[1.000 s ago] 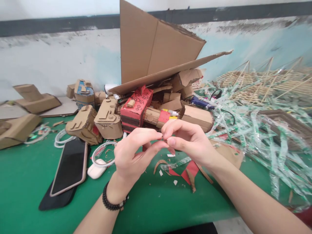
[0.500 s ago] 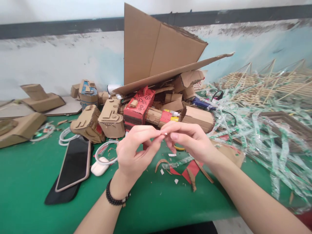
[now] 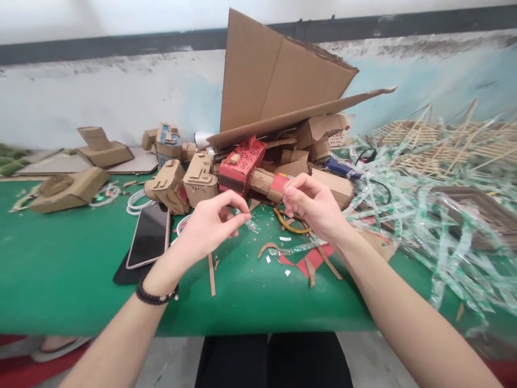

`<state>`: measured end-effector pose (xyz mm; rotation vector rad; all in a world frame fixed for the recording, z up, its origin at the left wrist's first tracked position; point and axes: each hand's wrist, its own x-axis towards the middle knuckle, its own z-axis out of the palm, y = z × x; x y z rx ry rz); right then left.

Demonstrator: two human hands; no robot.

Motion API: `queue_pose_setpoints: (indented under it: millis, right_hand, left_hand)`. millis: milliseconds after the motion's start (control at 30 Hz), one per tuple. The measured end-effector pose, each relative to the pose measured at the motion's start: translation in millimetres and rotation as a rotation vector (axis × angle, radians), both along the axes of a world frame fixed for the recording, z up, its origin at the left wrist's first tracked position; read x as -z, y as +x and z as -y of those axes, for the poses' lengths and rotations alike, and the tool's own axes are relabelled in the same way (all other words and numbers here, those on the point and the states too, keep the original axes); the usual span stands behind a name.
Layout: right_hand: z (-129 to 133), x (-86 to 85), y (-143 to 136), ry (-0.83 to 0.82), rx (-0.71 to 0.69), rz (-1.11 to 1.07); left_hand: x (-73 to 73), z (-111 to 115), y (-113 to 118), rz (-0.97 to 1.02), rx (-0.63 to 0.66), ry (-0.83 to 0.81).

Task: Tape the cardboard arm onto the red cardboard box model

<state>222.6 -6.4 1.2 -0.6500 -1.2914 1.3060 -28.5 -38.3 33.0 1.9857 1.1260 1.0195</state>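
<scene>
My left hand point(image 3: 216, 223) hovers over the green table point(image 3: 250, 307), thumb and index finger pinched together. Anything between those fingertips is too small to make out. A clear tape strip point(image 3: 253, 226) lies just past them. My right hand point(image 3: 315, 207) is also pinched, near a wrapped cardboard tube point(image 3: 264, 183) and above yellow-handled scissors point(image 3: 294, 229), partly hidden by it. I cannot see what, if anything, it holds. Small white paper scraps point(image 3: 285, 238) and red paper point(image 3: 316, 258) lie on the table between and below my hands.
A red cardboard box model point(image 3: 242, 164) and brown cardboard camera shapes point(image 3: 201, 180) stand behind. Large cardboard sheets point(image 3: 278, 70) lean at the wall. A phone point(image 3: 149, 234) lies left. Tangled clear tape point(image 3: 404, 215) and stick frames point(image 3: 444, 134) cover the right.
My hands have moved apart, left hand leftward and right hand rightward and up. The small white scrap seen between their fingertips no longer shows. The view has tilted down and shifted left.
</scene>
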Motion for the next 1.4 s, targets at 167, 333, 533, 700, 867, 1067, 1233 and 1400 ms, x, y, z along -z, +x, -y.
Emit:
queue_pose_setpoints:
  millis: [167,333,533,700,867,1067,1233,1400]
  right_hand:
    - [3,2.7,-2,0.028,-0.051,0.066]
    - [2,5.6,1,-0.014,-0.102,0.141]
    - [3,3.1,1,-0.065,-0.145,0.268]
    - [11,0.5,-5,-0.095,-0.288,0.423]
    - [16,2.9,-10,-0.048,-0.349,0.506]
    - [16,12.1,-13,0.105,-0.302,0.659]
    - [14,16.2,-13,0.188,-0.284,0.656]
    - [5,24.9,-10,0.379,0.001,0.809]
  left_hand:
    - [7.6,16,-12,-0.379,0.170,-0.128]
    - [18.1,17,-18,-0.469,0.211,-0.006]
    - [19.8,6,-23,-0.434,0.131,-0.019]
    - [7.8,5,-20,-0.395,-0.071,-0.143]
    - [-8.6,13,-8,-0.230,0.032,-0.177]
    - [-13.1,16,9,-0.168,0.113,-0.308]
    - [-9.8,14,11,-0.061,0.013,-0.389]
    - [-21.6,20,-15,-0.233,0.069,-0.470]
